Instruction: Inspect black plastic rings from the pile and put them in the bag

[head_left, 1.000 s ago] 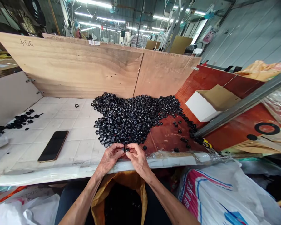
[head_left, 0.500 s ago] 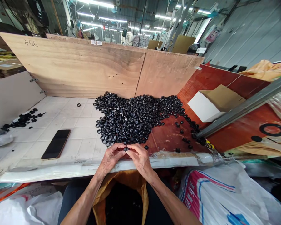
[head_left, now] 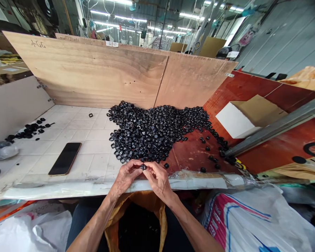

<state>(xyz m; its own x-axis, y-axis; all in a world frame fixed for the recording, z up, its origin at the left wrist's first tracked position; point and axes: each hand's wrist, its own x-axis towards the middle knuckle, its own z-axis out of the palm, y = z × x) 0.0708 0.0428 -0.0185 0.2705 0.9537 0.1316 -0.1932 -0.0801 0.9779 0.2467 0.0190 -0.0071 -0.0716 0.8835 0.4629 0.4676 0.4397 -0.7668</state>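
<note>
My left hand (head_left: pixel 126 176) and my right hand (head_left: pixel 157 177) meet at the front edge of the table. Between their fingertips they pinch one small black ring-shaped part (head_left: pixel 143 167); its exact kind is too small to make out. Just beyond my fingers spreads a big pile of similar black ring-shaped parts (head_left: pixel 147 134). Below my wrists, an orange-yellow sack (head_left: pixel 162 218) gapes between my legs, with dark contents that are hard to make out.
A phone (head_left: pixel 65 159) lies on the white tabletop (head_left: pixel 94 140) at left, near scattered black pieces (head_left: pixel 28 130). Wooden boards (head_left: pixel 99 73) wall the back. At right are a white carton (head_left: pixel 233 120), a slanting metal bar (head_left: pixel 275 124) and a white sack (head_left: pixel 246 217).
The small black part has turned slightly between my fingertips. Both hands stay in nearly the same place, while the view has shifted a little.
</note>
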